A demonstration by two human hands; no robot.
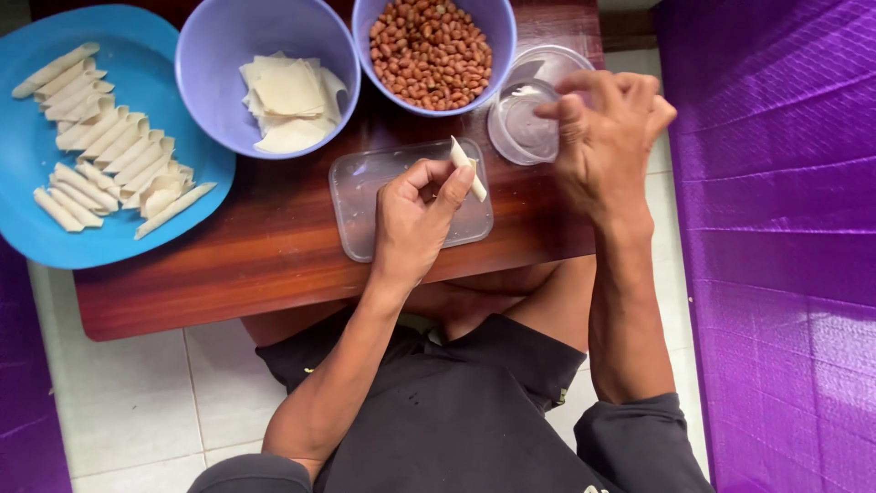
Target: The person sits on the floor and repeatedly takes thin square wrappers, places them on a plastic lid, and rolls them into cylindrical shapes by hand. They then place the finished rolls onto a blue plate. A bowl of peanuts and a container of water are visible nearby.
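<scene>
My left hand [415, 215] pinches a small rolled pastry stick [468, 168] above a clear plastic lid [360, 196] lying flat on the wooden table. My right hand [604, 137] hovers over a clear round container [522, 123], with a fingertip at its rim; the fingers are curled and hold nothing visible. A purple bowl [219, 64] holds square pastry wrappers [290, 100]. A second purple bowl [497, 36] is full of peanuts [429, 50]. A blue plate [137, 228] at the left carries several finished rolls [105, 146].
The low brown table [255, 265] stands on a white tiled floor [128, 402]. Purple cloth [776, 228] fills the right side. My crossed legs and dark shorts sit under the table's near edge.
</scene>
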